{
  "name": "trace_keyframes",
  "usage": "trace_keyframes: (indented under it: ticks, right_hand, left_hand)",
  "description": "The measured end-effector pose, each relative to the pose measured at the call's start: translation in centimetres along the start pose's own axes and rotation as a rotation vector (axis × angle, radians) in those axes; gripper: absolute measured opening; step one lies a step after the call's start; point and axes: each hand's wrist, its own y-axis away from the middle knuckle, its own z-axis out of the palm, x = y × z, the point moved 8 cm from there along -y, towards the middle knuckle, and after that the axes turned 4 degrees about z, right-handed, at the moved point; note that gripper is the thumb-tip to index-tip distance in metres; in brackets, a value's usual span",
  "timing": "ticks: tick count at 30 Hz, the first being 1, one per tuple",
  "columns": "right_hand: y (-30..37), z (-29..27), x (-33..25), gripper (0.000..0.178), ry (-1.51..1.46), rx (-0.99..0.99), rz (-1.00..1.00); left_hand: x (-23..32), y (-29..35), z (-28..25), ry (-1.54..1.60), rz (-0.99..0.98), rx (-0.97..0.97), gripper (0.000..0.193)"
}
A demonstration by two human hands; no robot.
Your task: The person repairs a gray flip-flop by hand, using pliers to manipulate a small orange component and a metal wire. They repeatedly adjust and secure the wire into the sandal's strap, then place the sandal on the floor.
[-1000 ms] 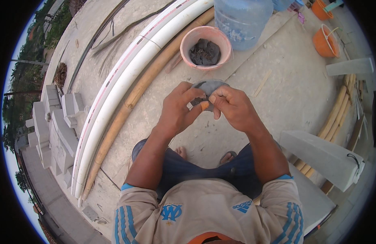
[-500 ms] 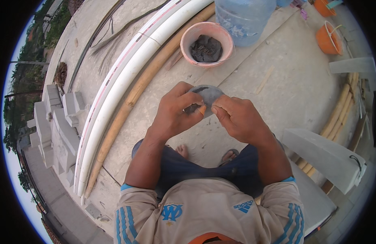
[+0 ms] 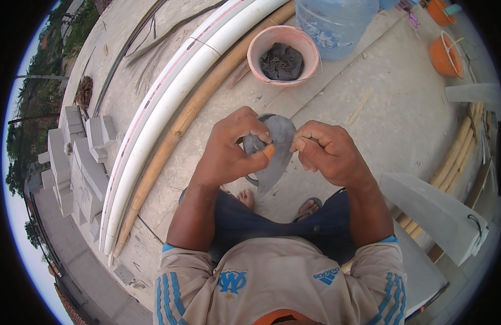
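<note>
My left hand [image 3: 231,147] is closed round a grey flip-flop [image 3: 281,138], thumb and fingers pinching it by its left side. The sole's broad rounded end points away from me and its narrow end hangs toward my knees. On the left thumb is an orange patch. A thin dark strand, thread or wire, seems to run across the sole toward my right hand [image 3: 325,151]. That hand is closed in a pinch just right of the sole, its fingertips apart from it. My left foot [image 3: 245,199] looks bare; the other wears a dark sandal [image 3: 307,208].
Beyond my hands stands a pinkish bucket [image 3: 283,78] holding dark plastic with small thin pieces, beside a clear blue water jug [image 3: 337,32]. White pipes [image 3: 153,127] and a bamboo pole [image 3: 177,127] curve along the left. Concrete blocks [image 3: 424,208] and orange buckets [image 3: 445,57] are at right.
My right hand has drawn away to the right from the flip-flop. The flip-flop has turned, so more of its sole shows. The view has shifted slightly.
</note>
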Motion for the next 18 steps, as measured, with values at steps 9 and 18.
trace_keyframes:
  ticks: [9,18]
  right_hand:
    - [-1.2,-1.5,1.0,0.02,0.163,0.154,-0.06]
    - [-1.7,0.3,2.1,0.027,-0.076,0.291,-0.007]
  left_hand:
    - [-3.5,1.2,1.6,0.226,-0.299,-0.036,0.034]
    - [-1.0,0.7,2.5,-0.288,-0.154,0.024,0.055]
